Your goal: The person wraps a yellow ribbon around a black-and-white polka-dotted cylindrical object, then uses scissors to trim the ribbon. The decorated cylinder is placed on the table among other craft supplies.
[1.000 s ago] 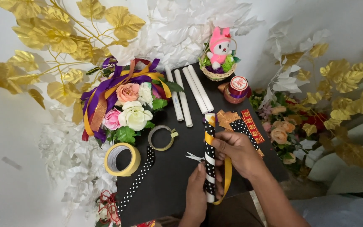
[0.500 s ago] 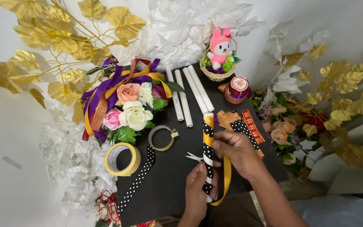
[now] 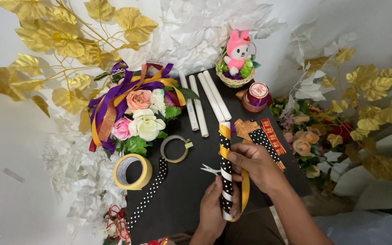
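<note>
**Ana:** So, where is the wrapped tube [image 3: 225, 170]?

**Ben:** Near the front edge of the black table [image 3: 182, 190], lying lengthwise and pointing away from the person. It is a white roll wound with black dotted ribbon and a yellow ribbon [image 3: 245, 193].

**Ana:** And the hands?

**Ben:** The left hand [image 3: 214, 211] is closed around the tube's near end, from below. The right hand [image 3: 252, 165] is curled over the tube's middle, fingers pressing the ribbon against it. A loop of the yellow ribbon hangs from under that hand, down beside the tube.

**Ana:** What lies close by?

**Ben:** Just left of the tube, the tips of small scissors [image 3: 210, 170] peek out. Farther left sit a thin ring of tape [image 3: 175, 149] and a thicker yellow tape roll [image 3: 132, 171], with a strip of dotted black ribbon [image 3: 153, 190] trailing toward the table's front.

**Ana:** Behind the tube?

**Ben:** Three plain white tubes [image 3: 203, 102] side by side. A bouquet [image 3: 141, 115] tied with purple and gold ribbons is on the left, a small basket with a pink plush toy [image 3: 237, 56] at the back, and a red ribbon spool [image 3: 256, 96] to its right.

**Ana:** Around the table?

**Ben:** Gold and white artificial leaves [image 3: 60, 41] on both sides.
</note>
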